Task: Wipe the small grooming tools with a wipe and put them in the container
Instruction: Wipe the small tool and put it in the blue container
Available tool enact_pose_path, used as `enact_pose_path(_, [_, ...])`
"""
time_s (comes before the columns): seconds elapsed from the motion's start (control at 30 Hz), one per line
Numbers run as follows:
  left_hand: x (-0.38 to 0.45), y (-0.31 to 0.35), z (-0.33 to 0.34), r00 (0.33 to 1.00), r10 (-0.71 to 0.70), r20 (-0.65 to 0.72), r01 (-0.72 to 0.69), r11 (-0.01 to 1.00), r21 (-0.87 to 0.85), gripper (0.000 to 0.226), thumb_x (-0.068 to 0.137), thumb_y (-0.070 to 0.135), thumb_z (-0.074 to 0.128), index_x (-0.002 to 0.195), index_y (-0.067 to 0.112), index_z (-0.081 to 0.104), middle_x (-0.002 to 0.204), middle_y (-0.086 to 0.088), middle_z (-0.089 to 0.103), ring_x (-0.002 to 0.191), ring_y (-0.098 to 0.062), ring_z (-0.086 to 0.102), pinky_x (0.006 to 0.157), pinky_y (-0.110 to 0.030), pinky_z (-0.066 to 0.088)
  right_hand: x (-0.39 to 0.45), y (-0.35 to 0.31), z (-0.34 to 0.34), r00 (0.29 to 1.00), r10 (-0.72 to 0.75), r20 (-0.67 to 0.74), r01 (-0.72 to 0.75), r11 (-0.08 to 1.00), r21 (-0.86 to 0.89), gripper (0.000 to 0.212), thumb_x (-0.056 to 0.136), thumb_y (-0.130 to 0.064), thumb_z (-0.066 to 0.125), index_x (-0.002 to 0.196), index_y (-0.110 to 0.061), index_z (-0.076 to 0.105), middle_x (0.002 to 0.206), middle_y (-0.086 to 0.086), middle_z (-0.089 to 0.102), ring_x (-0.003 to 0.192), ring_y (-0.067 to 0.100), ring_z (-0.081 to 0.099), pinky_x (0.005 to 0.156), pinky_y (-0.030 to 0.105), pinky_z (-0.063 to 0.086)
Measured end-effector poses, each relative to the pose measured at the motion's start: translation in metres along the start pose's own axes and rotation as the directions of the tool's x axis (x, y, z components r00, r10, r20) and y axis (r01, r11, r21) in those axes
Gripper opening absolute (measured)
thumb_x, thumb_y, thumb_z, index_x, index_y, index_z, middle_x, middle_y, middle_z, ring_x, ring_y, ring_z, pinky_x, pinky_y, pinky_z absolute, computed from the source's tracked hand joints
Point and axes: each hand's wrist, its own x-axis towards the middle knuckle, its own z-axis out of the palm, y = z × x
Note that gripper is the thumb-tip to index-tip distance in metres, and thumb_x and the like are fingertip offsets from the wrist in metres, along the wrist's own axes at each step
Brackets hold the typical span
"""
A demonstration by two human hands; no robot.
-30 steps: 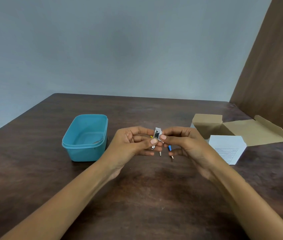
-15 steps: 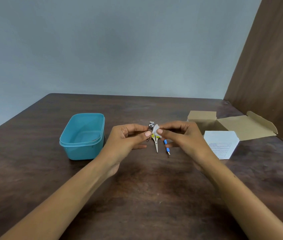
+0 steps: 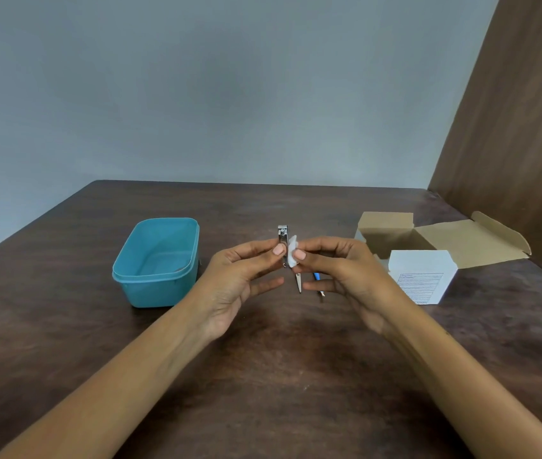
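Holding shiny metal nail clipper (image 3: 283, 241) upright, left hand (image 3: 241, 276) pinching it; right hand (image 3: 339, 273) pinches small white wipe (image 3: 292, 253) against its side.

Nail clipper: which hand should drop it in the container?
Left. The left hand already pinches the nail clipper, and the teal container sits on its side; the right hand holds the wipe.
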Motion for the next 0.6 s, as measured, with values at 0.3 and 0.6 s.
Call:
enact_pose_path(0.3, [-0.002, 0.005, 0.000, 0.999, 0.014, -0.031, -0.012, 0.996, 0.085, 0.028, 0.069, 0.022, 0.069, 0.094, 0.009, 0.073, 0.089, -0.005, 0.074, 0.077, -0.011, 0.069, 0.063, -0.026, 0.058, 0.001, 0.002, 0.002, 0.967, -0.007, 0.255, 0.105, 0.921, -0.374, 0.008, 0.083, -0.007, 0.068, 0.090, -0.004, 0.071, 0.085, 0.014, 0.071, 0.075, 0.014, 0.068, 0.063, 0.025, 0.055])
enact_pose_path(0.6, [-0.009, 0.044, -0.007, 0.950, 0.277, -0.144, -0.178, 0.860, 0.478, 0.015, 0.078, 0.013, 0.073, 0.093, 0.013, 0.074, 0.083, -0.005, 0.073, 0.071, -0.008, 0.066, 0.061, -0.019, 0.056, 0.009, 0.012, -0.004, 0.899, -0.436, -0.038, 0.286, 0.651, -0.703, 0.009, 0.082, -0.026, 0.069, 0.078, -0.020, 0.073, 0.062, -0.018, 0.061, 0.062, -0.003, 0.058, 0.055, 0.011, 0.038])
